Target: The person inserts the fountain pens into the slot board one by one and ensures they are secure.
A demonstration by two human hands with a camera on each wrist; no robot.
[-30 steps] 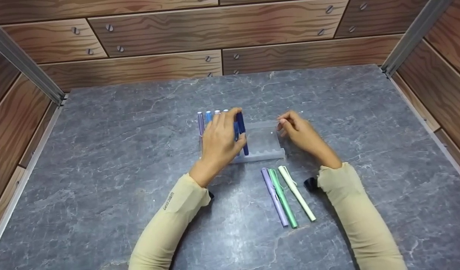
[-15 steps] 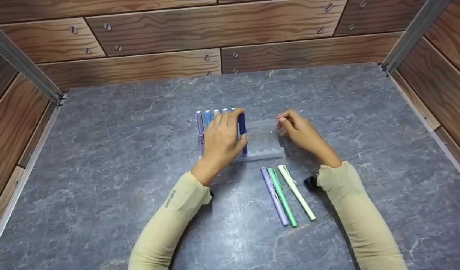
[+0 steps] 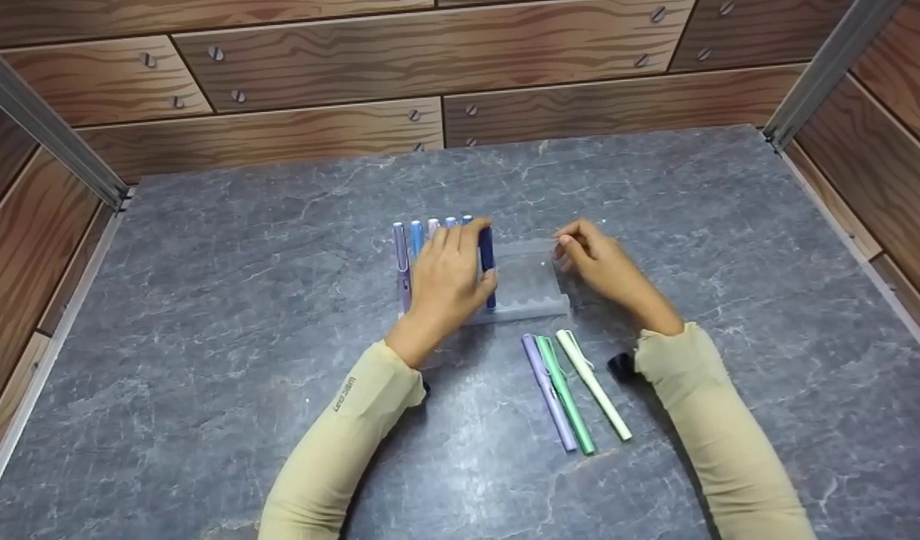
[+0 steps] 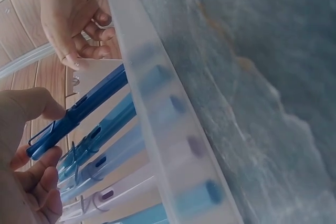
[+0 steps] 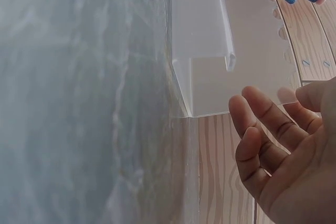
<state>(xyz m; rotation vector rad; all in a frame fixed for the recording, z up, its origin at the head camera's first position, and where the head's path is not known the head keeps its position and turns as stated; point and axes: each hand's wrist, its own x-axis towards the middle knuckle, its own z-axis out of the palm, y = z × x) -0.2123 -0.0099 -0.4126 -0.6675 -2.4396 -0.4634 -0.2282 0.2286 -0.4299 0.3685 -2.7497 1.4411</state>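
Observation:
My left hand (image 3: 449, 274) pinches a dark blue pen (image 4: 79, 114) between thumb and fingers. The pen stands at a slant in a clear plastic pen stand (image 3: 526, 309), its lower end at the notched front ledge. Left of it, several pens fill the stand, among them a purple pen (image 3: 400, 247) and a light blue pen (image 3: 416, 234); my left hand hides part of the row. My right hand (image 3: 599, 262) holds the stand's right edge by its upper corner, fingers bent, one fingertip showing through the clear panel (image 5: 252, 40).
In front of the stand, three pens lie on the grey marbled table (image 3: 242, 300): a lilac pen (image 3: 550, 397), a green pen (image 3: 569, 401) and a pale green pen (image 3: 595, 386). Wood-patterned walls (image 3: 460, 60) enclose the back and sides.
My left hand has shifted slightly right, and the dark blue pen has moved slightly right with it. More of the pens to its left show now. My right hand stays in place.

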